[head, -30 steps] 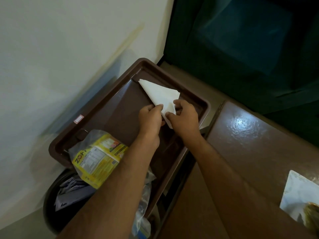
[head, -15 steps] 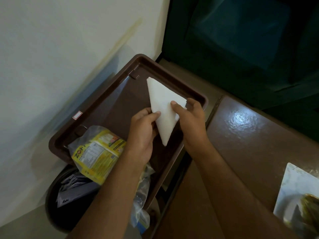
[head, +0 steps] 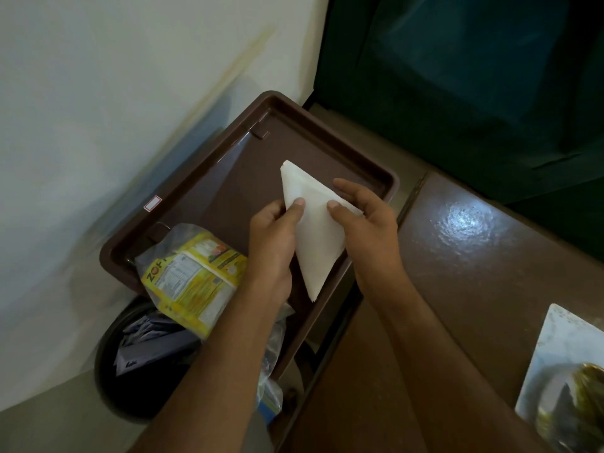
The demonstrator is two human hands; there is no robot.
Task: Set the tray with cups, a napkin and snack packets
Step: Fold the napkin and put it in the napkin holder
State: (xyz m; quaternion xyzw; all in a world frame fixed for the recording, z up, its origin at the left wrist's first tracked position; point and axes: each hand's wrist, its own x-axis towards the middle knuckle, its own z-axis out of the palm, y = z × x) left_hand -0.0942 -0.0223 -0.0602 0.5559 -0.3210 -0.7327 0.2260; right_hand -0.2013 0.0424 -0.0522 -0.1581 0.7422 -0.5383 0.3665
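A brown rectangular tray [head: 209, 178] sits beside a pale wall. A white napkin [head: 315, 243], folded into a triangle, is held over the tray's right half with one point toward me. My left hand [head: 273, 243] pinches its left edge with the thumb on top. My right hand [head: 367, 223] grips its right edge, thumb on top and fingers behind. A yellow snack packet [head: 192, 279] in clear wrap lies at the tray's near-left corner and overhangs the rim. My left forearm hides a second clear packet [head: 271, 380] in part. No cups are in view.
A dark round bin [head: 137, 371] with grey papers stands under the tray's near-left corner. A glossy brown tabletop [head: 474, 256] lies to the right, with a white board [head: 565, 374] carrying something green at its near-right edge. Dark green fabric [head: 474, 76] hangs behind.
The napkin has turned from pointing at the tray's far corner to pointing toward me and has come nearer. Both hands shifted their hold along its edges.
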